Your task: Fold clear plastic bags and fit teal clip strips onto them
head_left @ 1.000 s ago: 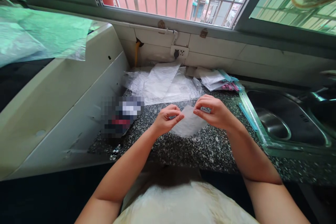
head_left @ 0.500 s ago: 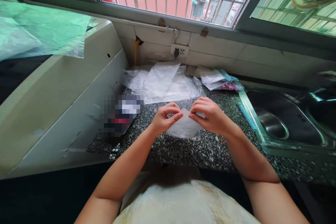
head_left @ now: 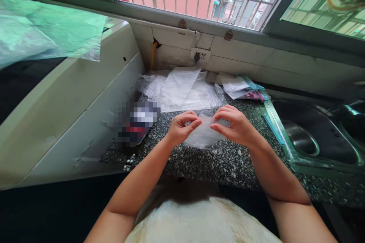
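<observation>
Spreading out beneath both hands: a speckled dark stone counter [head_left: 216, 163], with a white appliance [head_left: 71, 98] rising well off to the left of the fingers and a steel sink [head_left: 310, 136] sitting well off to the right. Lying beyond the fingertips, toward the tiled wall: a loose heap of clear plastic sheets [head_left: 182, 89], and farther right of that a pile of small packets [head_left: 242, 87] with pink and blue edging. Resting left of the left hand, apart from it: a dark blurred-out package [head_left: 137, 123]. Hanging between the two hands, just over the counter: a small clear bag [head_left: 203, 134], being held at its top edge. Pinching its left corner between thumb and forefinger: the left hand [head_left: 181, 129], remaining fingers curling loosely. Gripping the right part of the same edge: the right hand [head_left: 238, 127], fingers bunching over the plastic, thumb hidden beneath, so whether pressing flat or pinching cannot be told for sure. Running left to right from one set of fingertips to the other: the bag's long edge, with the body drooping down and toward the person. Sitting about equally near to both hands, each already touching it. Looking thin, frosted and slightly crumpled; whether holding anything inside cannot be told.
</observation>
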Motion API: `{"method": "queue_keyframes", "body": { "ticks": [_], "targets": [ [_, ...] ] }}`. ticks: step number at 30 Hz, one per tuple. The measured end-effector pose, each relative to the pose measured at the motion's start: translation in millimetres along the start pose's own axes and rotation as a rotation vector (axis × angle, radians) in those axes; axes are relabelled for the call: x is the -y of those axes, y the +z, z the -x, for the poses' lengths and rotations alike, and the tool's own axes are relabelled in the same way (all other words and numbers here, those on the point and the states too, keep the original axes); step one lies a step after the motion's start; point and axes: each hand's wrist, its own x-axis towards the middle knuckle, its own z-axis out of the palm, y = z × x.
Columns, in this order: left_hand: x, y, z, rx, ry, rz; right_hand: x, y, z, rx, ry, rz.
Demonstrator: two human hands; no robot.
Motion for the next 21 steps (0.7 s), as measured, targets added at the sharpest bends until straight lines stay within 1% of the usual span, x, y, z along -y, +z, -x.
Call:
{"method": "queue_keyframes", "body": {
  "ticks": [7,11,17,21],
  "targets": [
    [0.5,-0.7,-0.9,-0.016,-0.013,-0.010,0.9,-0.1,0.3,0.003,0.008,-0.005],
    [0.2,-2.5,0.1,0.009,0.008,-0.012,3.3,-2.3,0.9,0.007,0.002,0.005],
    [-3.2,-3.2,-0.3,0.026,0.036,0.005,7.0,1.6,1.4,0.099,-0.027,-0.001],
    [-4.1,-1.7,-0.8,0.014,0.018,-0.013,7.0,6.0,1.5,0.112,-0.032,-0.007]
  ]
}}
